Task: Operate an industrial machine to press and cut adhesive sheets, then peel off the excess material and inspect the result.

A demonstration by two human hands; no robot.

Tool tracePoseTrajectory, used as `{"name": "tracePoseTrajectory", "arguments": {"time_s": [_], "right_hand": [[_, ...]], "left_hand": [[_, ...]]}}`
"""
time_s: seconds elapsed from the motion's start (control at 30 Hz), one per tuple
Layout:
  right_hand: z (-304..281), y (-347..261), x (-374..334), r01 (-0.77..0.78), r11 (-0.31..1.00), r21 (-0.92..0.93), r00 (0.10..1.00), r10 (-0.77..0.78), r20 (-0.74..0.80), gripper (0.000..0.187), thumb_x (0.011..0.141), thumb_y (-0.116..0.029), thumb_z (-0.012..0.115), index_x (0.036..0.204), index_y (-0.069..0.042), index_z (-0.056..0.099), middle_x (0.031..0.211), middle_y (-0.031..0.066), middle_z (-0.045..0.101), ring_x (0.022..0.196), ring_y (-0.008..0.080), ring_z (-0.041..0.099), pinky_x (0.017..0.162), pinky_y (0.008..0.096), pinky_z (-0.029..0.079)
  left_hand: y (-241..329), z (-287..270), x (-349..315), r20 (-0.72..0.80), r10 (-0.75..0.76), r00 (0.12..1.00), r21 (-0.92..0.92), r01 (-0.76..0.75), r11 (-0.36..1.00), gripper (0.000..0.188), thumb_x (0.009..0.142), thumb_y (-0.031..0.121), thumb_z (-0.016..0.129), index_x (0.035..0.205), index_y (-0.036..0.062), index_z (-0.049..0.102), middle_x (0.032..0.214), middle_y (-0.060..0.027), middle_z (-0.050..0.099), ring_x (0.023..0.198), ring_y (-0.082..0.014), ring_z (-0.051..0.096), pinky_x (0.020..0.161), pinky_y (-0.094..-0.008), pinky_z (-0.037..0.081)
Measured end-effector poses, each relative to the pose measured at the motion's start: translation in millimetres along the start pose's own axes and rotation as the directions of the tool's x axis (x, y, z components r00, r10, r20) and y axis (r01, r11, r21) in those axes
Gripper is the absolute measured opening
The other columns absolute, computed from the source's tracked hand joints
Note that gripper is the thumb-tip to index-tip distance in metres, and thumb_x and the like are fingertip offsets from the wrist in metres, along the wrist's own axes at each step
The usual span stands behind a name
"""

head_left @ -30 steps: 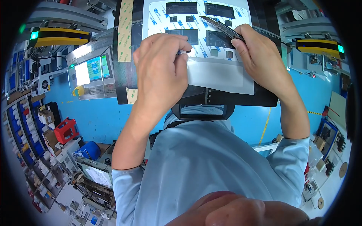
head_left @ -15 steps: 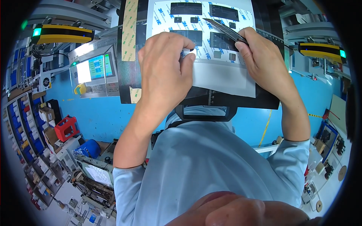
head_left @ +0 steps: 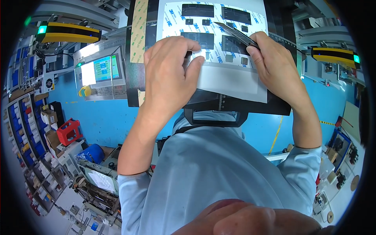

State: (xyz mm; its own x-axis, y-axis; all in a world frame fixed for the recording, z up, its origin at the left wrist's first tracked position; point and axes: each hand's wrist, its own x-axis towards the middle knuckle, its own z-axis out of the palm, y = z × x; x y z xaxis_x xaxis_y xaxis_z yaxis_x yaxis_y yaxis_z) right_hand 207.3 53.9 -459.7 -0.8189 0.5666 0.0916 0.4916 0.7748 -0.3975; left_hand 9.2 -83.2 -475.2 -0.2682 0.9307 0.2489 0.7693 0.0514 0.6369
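Observation:
On the black board (head_left: pixel 278 86) in front of me lies a white sheet (head_left: pixel 231 80) topped with white printed adhesive backing (head_left: pixel 172 23). Dark rectangular panels (head_left: pixel 197 10) and small dark squares (head_left: pixel 206 22) show in the backing. My left hand (head_left: pixel 168 70) rests over the sheet's left part, fingers curled, with a gap between thumb and index fingertip. I see nothing held in that gap. In my right hand (head_left: pixel 276 64) is a slim black-and-silver utility knife (head_left: pixel 235 33), gripped between thumb and fingers. Its pointed tip faces left, over the backing between the panels.
Yellow-and-black sensor bars (head_left: pixel 70 34) with green lights flank the board, the other being a matching bar (head_left: pixel 333 55). A control panel with a lit screen (head_left: pixel 103 70) stands left. A black frame-shaped handle (head_left: pixel 215 121) juts toward me. A red stool (head_left: pixel 69 132) stands lower left.
The board and sheet sit slightly farther right and lower in the picture. A small dark spot by my left index fingertip no longer shows. My right hand keeps its grip on the knife.

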Motion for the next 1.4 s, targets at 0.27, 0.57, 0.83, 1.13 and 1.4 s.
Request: {"name": "tracePoseTrajectory", "arguments": {"time_s": [0.27, 0.57, 0.83, 1.13, 1.4], "right_hand": [[0.3, 1.0, -0.9, 0.037, 0.999, 0.001, 0.999, -0.037, -0.028, 0.012, 0.095, -0.012, 0.056, 0.099, -0.002, 0.050, 0.079, 0.0173, 0.058, 0.072, 0.0379, 0.058, 0.064, 0.0452, 0.045], [0.5, -0.8, -0.3, 0.014, 1.000, 0.002, 1.000, -0.014, -0.014, 0.012, 0.095, -0.012, 0.056, 0.099, -0.002, 0.051, 0.080, 0.0179, 0.058, 0.073, 0.0382, 0.058, 0.064, 0.0450, 0.045], [-0.8, -1.9, -0.7, 0.020, 1.000, -0.001, 1.000, -0.020, -0.021, 0.012, 0.094, -0.012, 0.056, 0.097, -0.002, 0.051, 0.082, 0.0180, 0.058, 0.075, 0.0382, 0.058, 0.066, 0.0450, 0.045], [-1.6, -2.0, -0.5, 0.016, 1.000, 0.010, 1.000, -0.016, -0.003, 0.012, 0.095, -0.012, 0.055, 0.099, -0.001, 0.051, 0.083, 0.0184, 0.057, 0.077, 0.0384, 0.058, 0.066, 0.0448, 0.046], [-7.8, -5.9, -1.5, 0.093, 0.995, 0.045, 0.995, -0.092, -0.025, 0.017, 0.090, -0.008, 0.060, 0.106, -0.001, 0.060, 0.086, 0.0168, 0.060, 0.076, 0.0375, 0.060, 0.067, 0.0431, 0.048]], "left_hand": [[-12.7, 1.7, -2.3, -0.077, 0.129, 0.989, -0.039, -0.132, 0.990, 0.018, 0.077, -0.006, 0.062, 0.092, 0.0046, 0.062, 0.095, -0.0088, 0.068, 0.099, -0.0297, 0.062, 0.089, -0.0400, 0.041], [-10.5, 2.2, -0.7, -0.092, 0.128, 0.987, -0.045, -0.133, 0.990, 0.019, 0.077, -0.007, 0.060, 0.092, 0.0040, 0.062, 0.094, -0.0103, 0.068, 0.099, -0.0301, 0.063, 0.089, -0.0404, 0.042], [-15.2, -6.1, -5.2, -0.053, 0.125, 0.991, 0.013, -0.124, 0.992, 0.014, 0.080, -0.002, 0.064, 0.092, 0.0028, 0.065, 0.103, -0.0102, 0.069, 0.107, -0.0302, 0.061, 0.096, -0.0390, 0.044], [-26.2, -10.7, -11.1, -0.141, 0.081, 0.987, 0.007, -0.081, 0.997, 0.019, 0.075, -0.006, 0.058, 0.089, 0.0055, 0.064, 0.096, -0.0090, 0.067, 0.101, -0.0302, 0.061, 0.090, -0.0403, 0.042], [-30.8, -15.9, -18.2, -0.190, 0.095, 0.977, 0.069, -0.083, 0.994, 0.017, 0.076, -0.004, 0.060, 0.089, 0.0061, 0.065, 0.095, -0.0075, 0.068, 0.102, -0.0303, 0.062, 0.090, -0.0393, 0.042]]}}
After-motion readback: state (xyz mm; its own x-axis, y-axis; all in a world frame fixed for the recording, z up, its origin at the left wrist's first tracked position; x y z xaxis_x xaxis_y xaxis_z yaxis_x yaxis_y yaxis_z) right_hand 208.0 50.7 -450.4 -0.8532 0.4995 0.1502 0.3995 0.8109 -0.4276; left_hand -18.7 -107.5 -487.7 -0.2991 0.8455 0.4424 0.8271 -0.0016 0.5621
